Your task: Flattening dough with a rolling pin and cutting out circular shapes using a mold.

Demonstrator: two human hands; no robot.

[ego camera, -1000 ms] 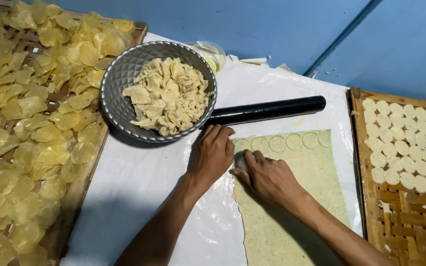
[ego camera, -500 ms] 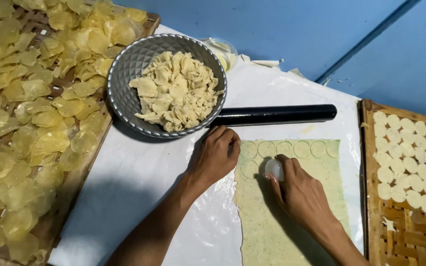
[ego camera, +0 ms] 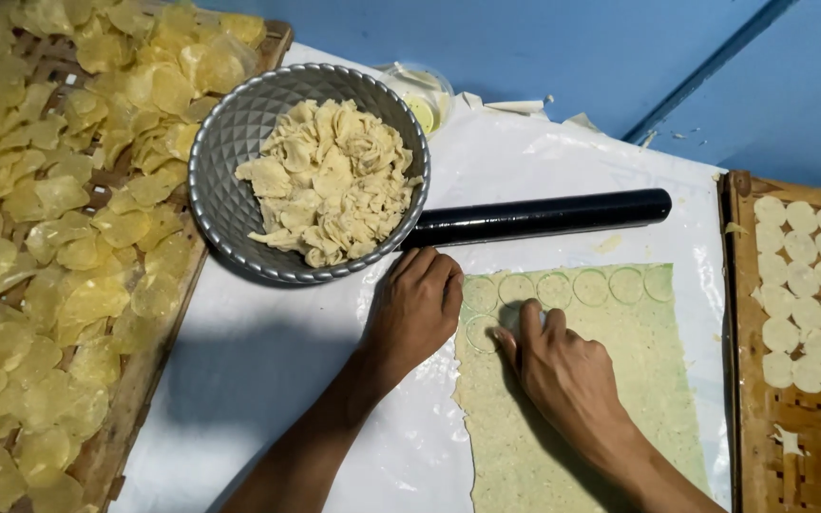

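— What is the right hand doing?

— I am seeing the right hand (ego camera: 563, 366) pressing down on the rolled dough sheet (ego camera: 586, 408), fingers curled tight around something small at its tip; I cannot tell what it is, since the fingers are hiding it. The hand is sitting at about 6 o'clock of the row of round cut marks (ego camera: 572, 287) stamped along the sheet's far edge, right beside a lone circle below that row.

— And the left?

— The left hand (ego camera: 418, 309) is lying palm down with its fingers together and flat, holding nothing, resting on the white plastic sheet (ego camera: 268, 380) and touching the dough's left edge. It is sitting at 9 o'clock of the right hand, just beside it.

— What is lying around them?

— At 12 o'clock of both hands a black rolling pin (ego camera: 544, 217) is lying crosswise, its left end going under a grey faceted bowl (ego camera: 225, 180) heaped with pale dough scraps (ego camera: 330, 180). At 9 o'clock a woven tray (ego camera: 144, 380) is carrying yellow translucent crackers (ego camera: 49, 209). At 3 o'clock another woven tray (ego camera: 748, 427) is holding pale dough rounds (ego camera: 814, 294) in rows.
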